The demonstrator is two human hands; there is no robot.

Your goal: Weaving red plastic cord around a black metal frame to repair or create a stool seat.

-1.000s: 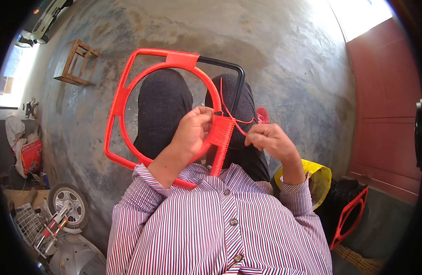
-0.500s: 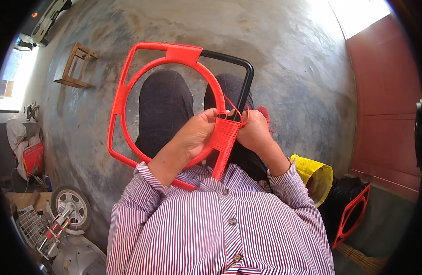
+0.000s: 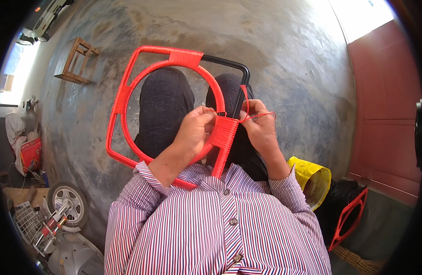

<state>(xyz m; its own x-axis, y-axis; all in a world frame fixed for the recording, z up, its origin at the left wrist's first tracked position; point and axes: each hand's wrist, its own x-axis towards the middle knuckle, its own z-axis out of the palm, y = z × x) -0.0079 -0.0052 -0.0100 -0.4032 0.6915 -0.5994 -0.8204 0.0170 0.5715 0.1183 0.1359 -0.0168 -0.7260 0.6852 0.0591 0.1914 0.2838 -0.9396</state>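
Note:
A metal frame [image 3: 116,106], an inner ring within a squarish outer tube, lies tilted over my lap. Red cord wraps most of it; the top right corner is bare black tube [image 3: 229,61]. My left hand [image 3: 196,128] holds the frame from inside the ring, thumb and fingers closed by the wrapped band [image 3: 223,133] that joins ring and outer tube. Just right of that band, my right hand [image 3: 261,124] pinches a loose red cord [image 3: 245,98]. The cord runs up beside the black tube, and a thin loop of it sticks out past my fingers.
A small wooden stool [image 3: 77,60] stands at the far left. A wheeled vehicle with a spoked wheel [image 3: 68,204] is at the lower left. At the right are a yellow bag [image 3: 307,174], another red frame [image 3: 350,220] on black plastic, and a dark red door [image 3: 385,110].
My right hand has moved slightly outward from the tube, spreading the cord into a wider loop. The frame has shifted a little; my left hand keeps its hold.

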